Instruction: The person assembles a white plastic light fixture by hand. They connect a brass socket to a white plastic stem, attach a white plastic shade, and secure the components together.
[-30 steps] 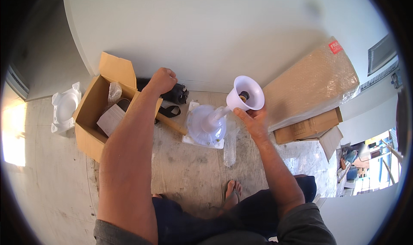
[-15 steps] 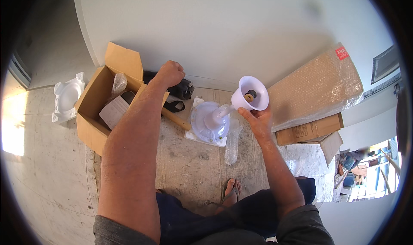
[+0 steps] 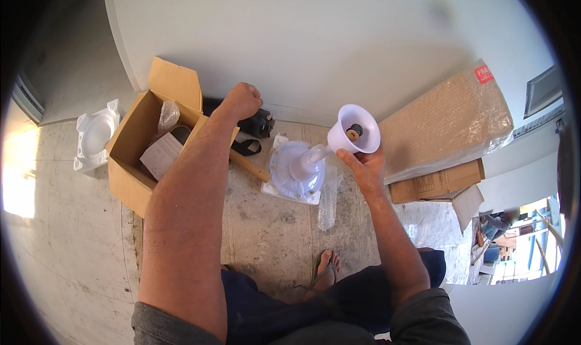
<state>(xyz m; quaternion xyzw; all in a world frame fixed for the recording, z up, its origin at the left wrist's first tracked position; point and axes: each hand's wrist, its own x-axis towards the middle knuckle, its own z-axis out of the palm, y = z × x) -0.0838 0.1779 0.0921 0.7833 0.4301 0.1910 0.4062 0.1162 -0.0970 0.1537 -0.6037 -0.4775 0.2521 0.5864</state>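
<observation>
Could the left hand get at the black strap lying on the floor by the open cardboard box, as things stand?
Probably yes. The left hand hovers as a closed fist just above the black strap, with nothing lying over it. The cardboard box sits off to one side, and the right hand holds the white cone elsewhere.

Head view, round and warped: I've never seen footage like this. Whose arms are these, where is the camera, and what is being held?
The camera sits on the person's head and looks down, so both forearms come in from the bottom edge. The fisheye lens bends straight lines near the rim.

The right hand holds a white funnel-shaped plastic part, its open end toward the camera, with a small dark piece inside. Its narrow end points toward a round white base lying on the concrete floor.

The left hand is closed into a fist, reaching over a black object by the wall; what it grips, if anything, is hidden.

Left of it stands an open cardboard box, and beyond that a white foam insert. A bubble-wrapped flat package leans at the right.
</observation>
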